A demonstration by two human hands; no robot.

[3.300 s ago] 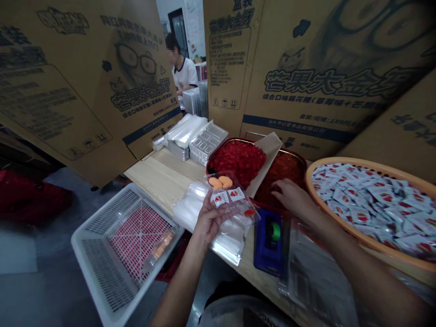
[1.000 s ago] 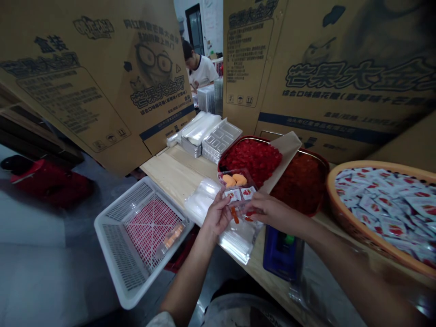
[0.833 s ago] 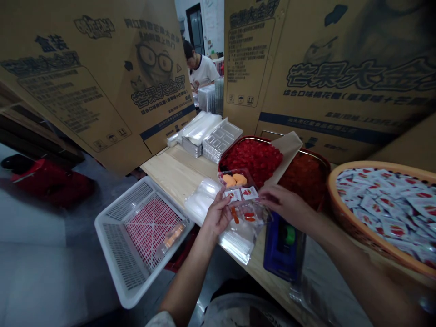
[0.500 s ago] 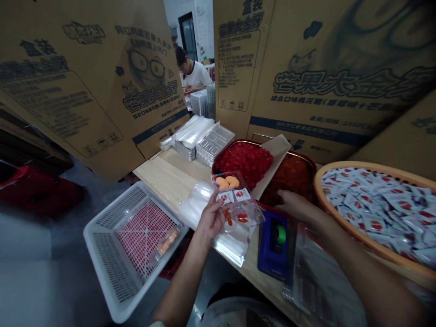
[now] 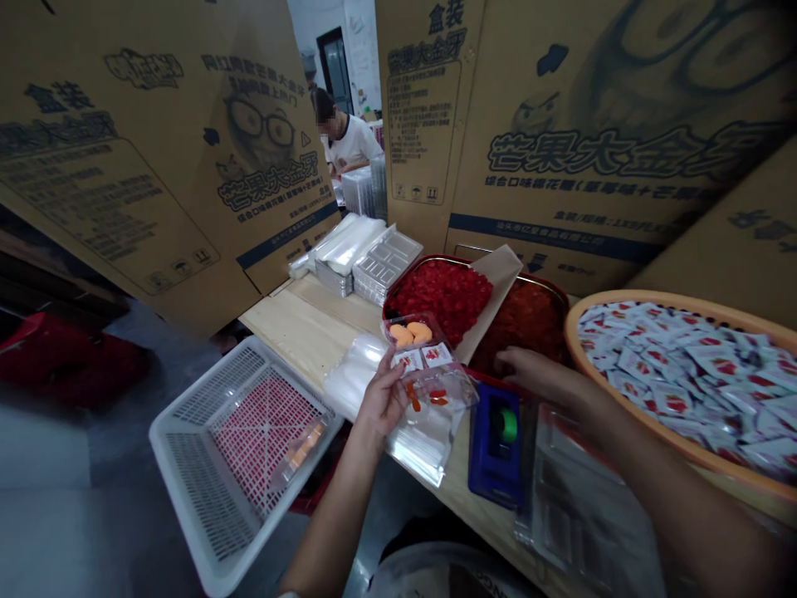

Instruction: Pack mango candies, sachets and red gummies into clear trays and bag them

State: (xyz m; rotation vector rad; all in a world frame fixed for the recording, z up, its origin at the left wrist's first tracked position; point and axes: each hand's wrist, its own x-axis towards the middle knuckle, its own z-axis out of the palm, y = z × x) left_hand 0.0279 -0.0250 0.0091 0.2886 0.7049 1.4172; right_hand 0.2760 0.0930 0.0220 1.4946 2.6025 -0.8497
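My left hand (image 5: 384, 399) grips the left edge of a clear plastic compartment tray (image 5: 457, 384). Two orange sweets (image 5: 411, 334) lie in its far compartment, two small printed sachets (image 5: 422, 358) in the middle, and a few red-orange gummy pieces (image 5: 438, 397) nearer me. My right hand (image 5: 520, 365) reaches over the near rim of a red tray (image 5: 564, 292), its curled fingers down at the dark orange-red pieces (image 5: 529, 320). Its fingertips are partly hidden, so what they hold cannot be made out. A cardboard divider (image 5: 489, 303) separates these from bright red pieces (image 5: 442, 291).
An orange basket (image 5: 576, 336) of sachets stands at right. Near me are a blue tape dispenser (image 5: 482, 453) and clear trays (image 5: 579, 498). Plastic sleeves (image 5: 354, 365) lie left of centre, above a white basket (image 5: 187, 498). Tall cartons (image 5: 423, 166) rise behind; a person (image 5: 352, 141) sits beyond.
The view has shifted slightly, so everything sits a little further left. My left hand still holds the compartment tray, and my right hand stays at the orange-red pieces.
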